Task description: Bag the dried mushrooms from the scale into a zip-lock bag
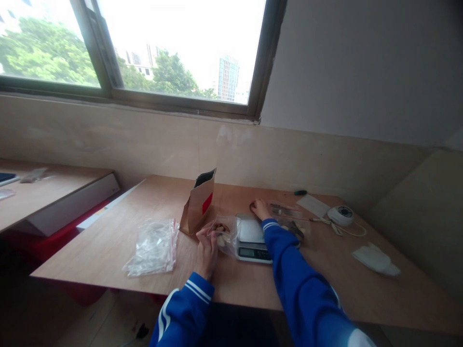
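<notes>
My left hand [207, 248] is closed on the edge of a clear zip bag [228, 245], which holds reddish-brown and pale pieces. Just right of that bag sits a white digital kitchen scale [250, 230] with a dark display strip. My right hand [261, 209] reaches past the scale's far edge, fingers curled at a small brown thing [251, 206] whose kind I cannot make out. Behind my left hand stands a kraft paper pouch [197, 207] with a red patch, its top open. Another clear bag [297, 230] with dark pieces lies partly hidden by my right sleeve.
A stack of clear zip bags [154, 246] lies on the wooden table [104, 250] at left. Toward the right are a flat clear bag [284, 209], white paper [314, 206], a white dome camera [340, 215] with its cable, and a crumpled white piece [376, 259]. A green object [300, 192] lies near the wall.
</notes>
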The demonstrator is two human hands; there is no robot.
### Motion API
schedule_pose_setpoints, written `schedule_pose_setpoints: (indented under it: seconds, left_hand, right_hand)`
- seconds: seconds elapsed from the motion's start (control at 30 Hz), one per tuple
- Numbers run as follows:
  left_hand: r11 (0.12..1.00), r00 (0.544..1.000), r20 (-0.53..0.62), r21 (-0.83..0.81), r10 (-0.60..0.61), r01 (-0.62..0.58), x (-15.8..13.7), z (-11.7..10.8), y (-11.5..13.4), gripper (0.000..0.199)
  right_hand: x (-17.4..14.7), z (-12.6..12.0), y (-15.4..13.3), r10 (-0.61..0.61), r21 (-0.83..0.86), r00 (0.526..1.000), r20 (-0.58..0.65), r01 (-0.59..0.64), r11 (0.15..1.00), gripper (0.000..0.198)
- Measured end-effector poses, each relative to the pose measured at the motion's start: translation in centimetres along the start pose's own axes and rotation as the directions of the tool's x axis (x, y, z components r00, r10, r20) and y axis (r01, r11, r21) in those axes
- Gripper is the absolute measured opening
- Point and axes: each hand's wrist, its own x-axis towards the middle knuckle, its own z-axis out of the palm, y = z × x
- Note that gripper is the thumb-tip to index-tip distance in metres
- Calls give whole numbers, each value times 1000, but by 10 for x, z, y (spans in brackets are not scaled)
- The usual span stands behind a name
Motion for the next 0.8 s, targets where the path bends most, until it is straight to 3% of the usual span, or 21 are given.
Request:
schedule_pose_setpoints:
  seconds: [0.2,0.33,0.37,0.43,0.47,0.5,0.53,0.57,0.6,0.63,0.7,0.8]
  left_hand:
    - [1000,1000,15,4,14,-14,1,0,7,28]
    - [1000,1000,11,-16,-16,16,1,0,8,27]
    - [1000,1000,7,-22,-21,21,0,0,8,27]
    - [999,1000,-5,-29,-30,30,0,0,6,28]
    - [999,999,-9,-27,-32,32,-1,1,6,29]
    - [999,999,-11,-24,-32,32,-1,1,5,30]
    - [999,999,-10,-21,-30,30,-1,1,5,31]
    - [999,1000,-7,-18,-28,28,-1,1,5,32]
    - [999,1000,-3,-15,-28,28,-1,2,6,33]
    - [999,1000,2,-15,-30,30,0,2,6,33]
    - [999,999,16,-14,-37,37,0,1,9,34]
    - [1000,999,36,-4,-21,21,1,1,11,35]
  right_hand:
    - [-4,-20,-15,4,223,995,-98,18,975,20]
    - [-9,-66,-46,19,404,962,-272,96,909,33]
    - [-15,-81,-55,36,454,935,-351,136,881,35]
    - [-32,-108,-71,143,616,776,-614,358,702,40]
    - [-44,-117,-79,217,622,685,-696,423,659,40]
    - [-58,-121,-87,261,614,630,-731,442,654,39]
    - [-72,-121,-93,241,600,640,-730,430,675,37]
    - [-85,-117,-97,133,574,721,-680,411,708,34]
    - [-98,-109,-100,-63,525,824,-563,416,743,32]
    - [-109,-100,-101,-223,474,875,-431,429,769,32]
    - [-126,-82,-97,-290,425,903,-318,408,808,31]
    - [-140,-65,-83,-212,439,931,-297,330,836,26]
